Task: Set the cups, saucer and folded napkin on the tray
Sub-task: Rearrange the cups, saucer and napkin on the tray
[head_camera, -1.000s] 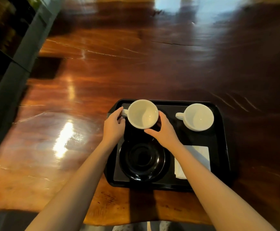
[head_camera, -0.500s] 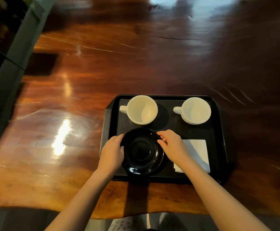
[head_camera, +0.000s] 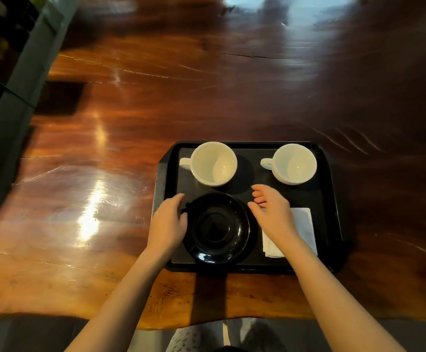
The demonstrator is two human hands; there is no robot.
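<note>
Two bare forearms reach from the near edge of a polished wooden desk (head_camera: 135,153) to a black tray (head_camera: 330,189) set close to that edge. In the tray's near left part lies a black saucer (head_camera: 217,228), empty and flat on the tray floor. The left hand (head_camera: 167,222) sits at the saucer's left rim, fingers loosely curved and spread, gripping nothing; whether they touch the rim cannot be told. The right hand (head_camera: 273,212) hovers just right of the saucer, palm turned inward, fingers apart and holding nothing. Under its wrist, in the near right part of the tray, a folded white napkin (head_camera: 303,227) lies flat, partly covered by the arm. Farther back, along the tray's far side, stand two white cups, both upright and empty, handles pointing left: the left cup (head_camera: 213,163) behind the saucer, the right cup (head_camera: 293,163) behind the napkin, well apart from each other.
</note>
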